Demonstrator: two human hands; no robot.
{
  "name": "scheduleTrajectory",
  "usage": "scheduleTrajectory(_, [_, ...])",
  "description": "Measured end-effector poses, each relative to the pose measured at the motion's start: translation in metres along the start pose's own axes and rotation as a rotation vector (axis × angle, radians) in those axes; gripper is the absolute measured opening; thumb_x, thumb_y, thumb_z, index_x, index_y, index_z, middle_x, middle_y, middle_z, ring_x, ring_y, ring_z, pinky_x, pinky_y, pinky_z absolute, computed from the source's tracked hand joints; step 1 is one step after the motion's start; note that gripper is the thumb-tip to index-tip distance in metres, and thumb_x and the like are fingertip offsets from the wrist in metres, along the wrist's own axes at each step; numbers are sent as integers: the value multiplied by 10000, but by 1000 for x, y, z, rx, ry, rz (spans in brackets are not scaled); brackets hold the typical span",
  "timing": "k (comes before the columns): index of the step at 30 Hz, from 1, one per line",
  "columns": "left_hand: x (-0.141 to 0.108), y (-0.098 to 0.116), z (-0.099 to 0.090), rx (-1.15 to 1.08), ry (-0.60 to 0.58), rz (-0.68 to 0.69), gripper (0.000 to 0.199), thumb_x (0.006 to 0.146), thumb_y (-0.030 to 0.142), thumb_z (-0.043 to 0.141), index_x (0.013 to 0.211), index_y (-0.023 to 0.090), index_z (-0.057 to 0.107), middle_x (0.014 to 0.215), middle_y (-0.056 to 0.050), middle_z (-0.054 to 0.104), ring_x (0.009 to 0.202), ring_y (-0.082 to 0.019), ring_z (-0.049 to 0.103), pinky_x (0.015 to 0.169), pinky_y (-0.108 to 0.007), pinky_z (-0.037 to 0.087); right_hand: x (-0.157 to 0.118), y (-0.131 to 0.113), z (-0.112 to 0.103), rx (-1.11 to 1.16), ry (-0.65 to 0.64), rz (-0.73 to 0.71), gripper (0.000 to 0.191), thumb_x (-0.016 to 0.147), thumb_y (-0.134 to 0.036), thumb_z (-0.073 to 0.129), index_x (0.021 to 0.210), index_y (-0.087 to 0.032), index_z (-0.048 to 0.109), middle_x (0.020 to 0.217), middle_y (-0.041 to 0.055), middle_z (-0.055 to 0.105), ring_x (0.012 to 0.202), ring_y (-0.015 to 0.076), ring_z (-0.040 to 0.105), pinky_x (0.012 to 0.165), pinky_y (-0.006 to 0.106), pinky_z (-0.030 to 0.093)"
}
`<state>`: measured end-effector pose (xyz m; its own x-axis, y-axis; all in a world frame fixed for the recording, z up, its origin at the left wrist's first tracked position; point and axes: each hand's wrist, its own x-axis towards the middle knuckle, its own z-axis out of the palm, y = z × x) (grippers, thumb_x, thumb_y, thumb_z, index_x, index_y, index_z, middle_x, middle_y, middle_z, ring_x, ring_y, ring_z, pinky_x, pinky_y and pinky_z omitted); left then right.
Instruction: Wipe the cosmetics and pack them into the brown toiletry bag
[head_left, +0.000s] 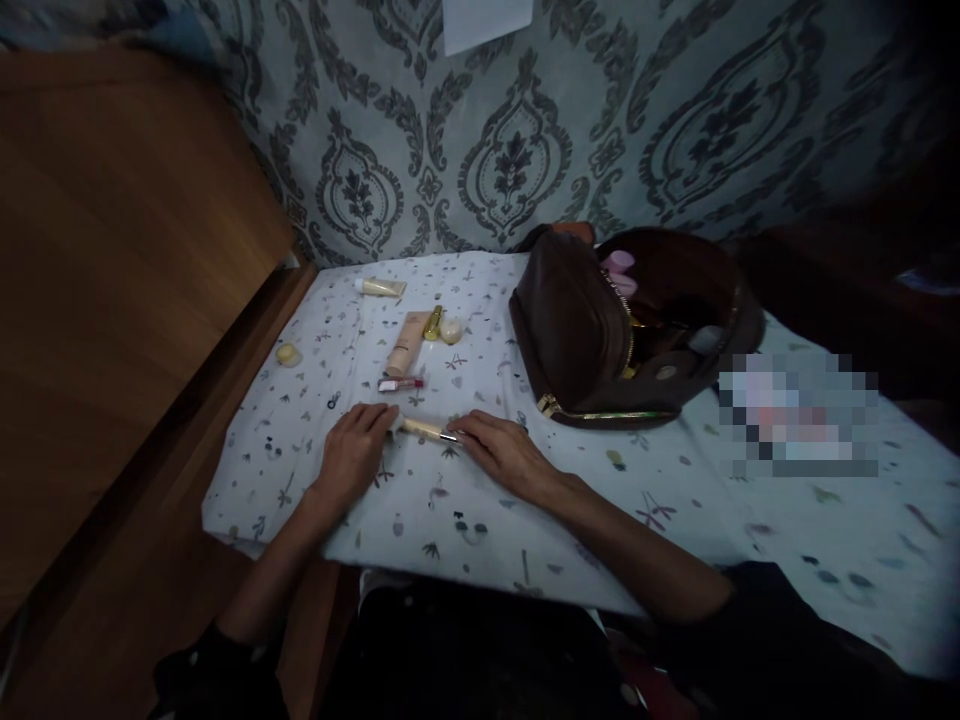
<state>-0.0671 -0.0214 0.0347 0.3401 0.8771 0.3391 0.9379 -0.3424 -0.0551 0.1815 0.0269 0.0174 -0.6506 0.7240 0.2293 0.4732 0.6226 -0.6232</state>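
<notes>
A slim cream-coloured tube with a silvery end lies crosswise between my two hands. My left hand is closed at its left end, over a small pale part. At the silvery right end, the fingers of my right hand are pressed together on it. Just beyond my left hand is a small pink-red tube. Behind that lie a beige squeeze tube, a gold item and a round cream-coloured piece.
An open brown bag holding pink and gold items stands at the right. Farther right is a blurred-out object. A pale tube and a small yellowish item lie left on the patterned cloth. Wooden furniture borders the left.
</notes>
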Motion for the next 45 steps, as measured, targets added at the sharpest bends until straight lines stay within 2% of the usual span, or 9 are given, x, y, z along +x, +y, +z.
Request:
scheduleTrajectory(5, [4,-8,5,-61,15,-61,355,890,79,489,1204,172,627,1171,-87,685,1016,-230,623,863,-364,536,0,1,4,-56,2,20,222,919,-264,566,1127,-199,609,970,58,613,771,159,591,694,278,474])
scheduleTrajectory(10, [4,10,6,-3,102,-126,341,891,71,481,1195,140,620,1116,-111,684,996,-243,622,833,-365,541,-1,1,5,-34,57,21,226,939,-259,507,1114,-178,626,983,77,569,807,174,579,727,302,490])
scheduleTrajectory(17, [-1,50,8,-26,53,177,427,914,84,466,1329,171,512,1219,-117,630,1132,-233,563,876,-348,513,1,-4,0,22,34,12,229,947,-269,471,967,-159,670,836,52,562,737,165,553,694,288,447])
scheduleTrajectory(25, [-1,16,8,19,-87,-30,529,842,20,468,1353,148,510,1187,-134,649,1071,-256,586,852,-371,525,2,-6,-7,210,39,27,309,945,-351,463,923,-135,682,790,57,610,676,154,547,627,275,414])
scheduleTrajectory(28, [-2,1,7,-171,-32,-170,543,806,-2,447,1311,162,559,1141,-115,674,1060,-248,601,893,-378,513,3,-4,-10,307,59,71,317,928,-392,488,888,-147,686,799,55,636,686,152,553,624,269,414])
scheduleTrajectory(31, [2,-4,4,-599,81,-351,457,815,84,471,1243,168,609,1127,-88,692,1052,-229,621,920,-364,499,4,-4,-9,449,91,136,350,901,-452,514,878,-145,680,761,45,629,664,149,550,596,260,417])
scheduleTrajectory(37, [25,31,-3,-1602,220,-806,397,722,396,679,1019,134,666,862,-53,739,765,-196,676,721,-309,540,6,-8,2,666,126,205,359,834,-490,601,914,-147,674,711,14,610,618,131,555,590,248,446])
scheduleTrajectory(41, [33,67,-4,-1770,178,-786,432,666,363,745,1028,134,690,938,-82,756,893,-224,690,856,-347,518,6,-9,9,726,166,209,311,817,-438,626,916,-147,674,719,8,631,622,126,542,578,235,440])
scheduleTrajectory(45, [36,84,-5,-1658,141,-639,396,709,346,711,1050,144,712,1088,-111,738,1089,-259,642,1005,-384,446,5,-10,11,659,196,213,165,776,-281,654,876,-153,684,700,-16,641,628,126,540,585,225,422])
